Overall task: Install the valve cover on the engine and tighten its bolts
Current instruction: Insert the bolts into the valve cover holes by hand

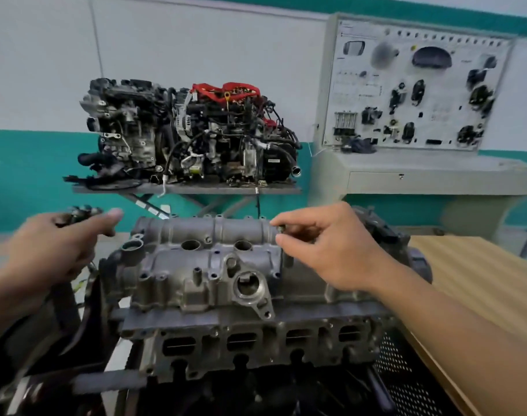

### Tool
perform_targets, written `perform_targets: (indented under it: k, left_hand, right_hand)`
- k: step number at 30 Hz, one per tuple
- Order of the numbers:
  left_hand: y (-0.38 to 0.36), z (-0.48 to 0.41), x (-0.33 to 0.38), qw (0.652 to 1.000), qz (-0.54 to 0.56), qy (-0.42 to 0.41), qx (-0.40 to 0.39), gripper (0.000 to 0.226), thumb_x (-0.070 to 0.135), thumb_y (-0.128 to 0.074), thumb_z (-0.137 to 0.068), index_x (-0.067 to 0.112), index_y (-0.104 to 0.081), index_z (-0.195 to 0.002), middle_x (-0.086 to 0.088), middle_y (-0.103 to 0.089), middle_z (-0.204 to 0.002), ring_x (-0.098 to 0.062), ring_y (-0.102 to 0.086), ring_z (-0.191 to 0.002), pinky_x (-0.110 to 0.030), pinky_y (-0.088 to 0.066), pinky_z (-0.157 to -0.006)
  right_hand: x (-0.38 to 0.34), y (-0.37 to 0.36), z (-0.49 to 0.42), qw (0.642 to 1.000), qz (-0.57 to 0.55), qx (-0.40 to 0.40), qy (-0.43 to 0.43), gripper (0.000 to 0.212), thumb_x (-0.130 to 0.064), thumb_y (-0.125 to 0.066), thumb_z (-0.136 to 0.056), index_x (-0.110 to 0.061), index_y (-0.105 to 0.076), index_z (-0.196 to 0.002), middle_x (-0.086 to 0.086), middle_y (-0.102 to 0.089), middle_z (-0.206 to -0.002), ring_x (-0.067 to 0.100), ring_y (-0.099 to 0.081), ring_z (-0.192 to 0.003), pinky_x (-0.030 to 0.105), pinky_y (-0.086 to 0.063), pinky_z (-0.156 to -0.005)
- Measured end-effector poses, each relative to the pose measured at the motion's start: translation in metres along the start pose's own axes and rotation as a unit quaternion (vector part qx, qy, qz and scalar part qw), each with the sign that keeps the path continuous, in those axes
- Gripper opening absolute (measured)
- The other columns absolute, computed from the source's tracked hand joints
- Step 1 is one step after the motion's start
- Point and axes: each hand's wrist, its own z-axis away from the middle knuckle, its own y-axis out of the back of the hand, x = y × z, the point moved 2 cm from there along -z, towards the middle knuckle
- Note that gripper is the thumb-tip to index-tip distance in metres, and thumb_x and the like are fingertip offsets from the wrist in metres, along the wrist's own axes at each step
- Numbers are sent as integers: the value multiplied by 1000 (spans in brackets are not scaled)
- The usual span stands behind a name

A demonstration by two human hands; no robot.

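A grey cast valve cover (202, 259) lies on top of the engine (256, 346) right in front of me. My right hand (325, 244) hovers over the cover's far right end and pinches a small bolt (281, 228) between thumb and forefinger. My left hand (55, 247) is at the left of the engine, fingers curled around several small dark metal pieces (76, 214) that look like bolts, thumb stretched toward the cover. The picture of that hand is blurred.
Behind stands a second, complete engine (184, 136) on a grey stand. A white training panel (415, 88) with instruments sits on a console at back right. A wooden tabletop (481, 283) borders the engine on the right. A perforated metal sheet (406, 382) lies below.
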Motion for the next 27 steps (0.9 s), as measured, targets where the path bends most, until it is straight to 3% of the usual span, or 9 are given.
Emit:
perform_targets:
  k: [4,6,8,10,12,15,20,23,27]
  left_hand:
    - [-12,7,-6,999,41,8,-12,89,81,-83,-46,8,-72,-96,11,-28,-44,-8,-20,-32,-10,-25,-45]
    - [-8,12,-16,1000,16,-6,-14,83,83,-82,-47,22,-76,-104,9,-51,-45,-9,-35,-30,-15,-34,-47]
    - [-9,16,-31,998,-51,-29,3,76,83,-81,-48,38,-75,-109,9,-76,-70,-9,-67,-49,-28,-53,-57]
    - [-8,16,-45,992,-92,-50,64,70,84,-81,-51,46,-72,-109,21,-77,-84,-1,-75,-69,-36,-60,-66]
    - [-5,13,-49,981,-150,-70,105,67,89,-74,-53,52,-69,-108,32,-72,-79,9,-70,-64,-29,-58,-58]
    - [-1,17,-53,974,-173,-107,104,63,88,-71,-60,50,-68,-111,33,-71,-80,10,-68,-61,-28,-56,-54]
    - [1,20,-52,968,-179,-134,115,57,87,-66,-68,51,-68,-111,37,-70,-85,16,-65,-70,-32,-55,-63]
    - [1,22,-56,965,-186,-141,122,53,81,-66,-76,47,-68,-117,31,-73,-87,11,-70,-73,-35,-59,-64]
    - [20,3,-88,963,-196,-135,127,53,75,-71,-77,39,-70,-116,25,-75,-87,5,-72,-69,-35,-59,-52]
  right_hand:
    - [1,1,1,997,-62,-15,-35,21,-10,-76,-85,-24,-78,-101,-5,-77,-86,14,-72,-76,27,-59,-74]
    - [-2,-1,4,997,-55,-50,-27,21,-9,-76,-85,-19,-78,-103,-7,-78,-90,8,-73,-82,24,-59,-79]
    - [-5,-3,7,996,-45,-69,-19,23,-9,-75,-85,-16,-77,-107,-8,-77,-95,0,-71,-87,18,-56,-82]
    - [-7,-3,8,999,-5,-54,-2,24,-11,-75,-86,-16,-76,-109,-9,-76,-99,-4,-68,-89,12,-51,-81]
    - [-6,-2,9,996,72,-52,30,22,-17,-76,-85,-17,-77,-107,-7,-74,-95,3,-64,-86,20,-51,-81]
    - [-2,-3,14,982,134,-122,48,21,-24,-76,-86,-17,-77,-106,-3,-70,-99,14,-59,-92,37,-48,-87]
    - [-2,5,12,981,93,-166,44,17,-22,-69,-92,-16,-78,-105,-4,-72,-107,5,-60,-100,26,-47,-93]
    - [0,6,8,981,51,-187,11,16,-19,-70,-91,-14,-78,-103,-4,-75,-103,6,-67,-98,33,-54,-92]
    - [2,6,5,980,36,-197,-1,16,-20,-71,-90,-14,-79,-103,-4,-75,-103,6,-68,-98,34,-54,-92]
